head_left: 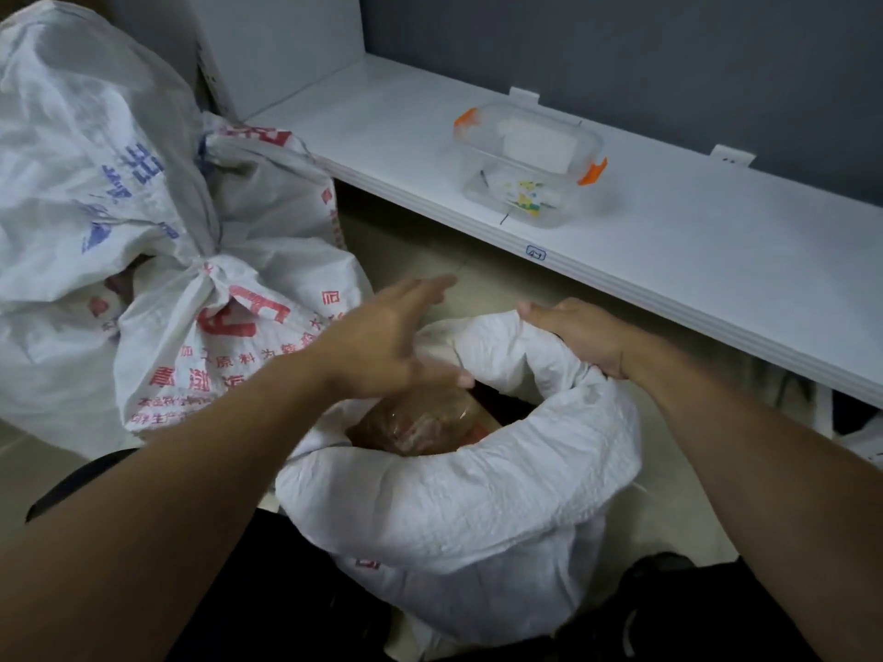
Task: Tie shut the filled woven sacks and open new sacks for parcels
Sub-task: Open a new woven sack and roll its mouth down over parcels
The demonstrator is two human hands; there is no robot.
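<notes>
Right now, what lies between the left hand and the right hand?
In the head view, the rolled rim of the open sack lies between the left hand and the right hand, which grips that rim.

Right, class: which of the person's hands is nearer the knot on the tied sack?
Left. The left hand hovers open just right of the knot; the right hand grips the far rim of the open sack, further away.
</notes>
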